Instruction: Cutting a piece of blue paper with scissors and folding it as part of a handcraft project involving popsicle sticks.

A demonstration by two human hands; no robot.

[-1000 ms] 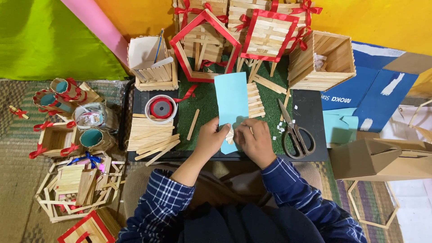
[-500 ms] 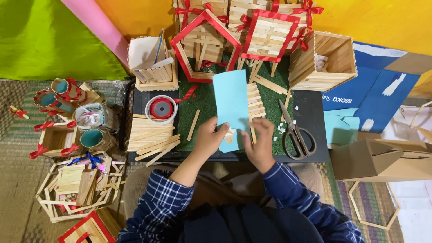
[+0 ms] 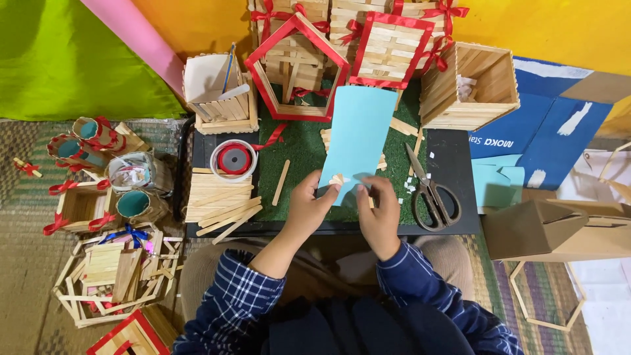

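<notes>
A light blue paper sheet (image 3: 358,131) stands over the green mat (image 3: 302,164). My left hand (image 3: 309,207) pinches its lower left edge, together with a small pale wooden piece (image 3: 336,179). My right hand (image 3: 380,213) grips the sheet's lower right edge. Both hands are over the near edge of the low black table (image 3: 453,158). Black-handled scissors (image 3: 430,194) lie just right of my right hand. A pile of flat wooden sticks (image 3: 220,200) lies left of my left hand.
Stick-built houses trimmed in red (image 3: 296,66) stand at the back, with a wooden box (image 3: 470,85) at right. A red tape roll (image 3: 233,159) sits on the table. Ribbon-tied stick holders (image 3: 92,141) and stick frames (image 3: 112,276) lie on the left floor; a cardboard box (image 3: 552,230) at right.
The sheet has lifted and tilted slightly to the right. My right hand slid from its left-lower corner out to the right edge. My left hand stays on the lower left edge.
</notes>
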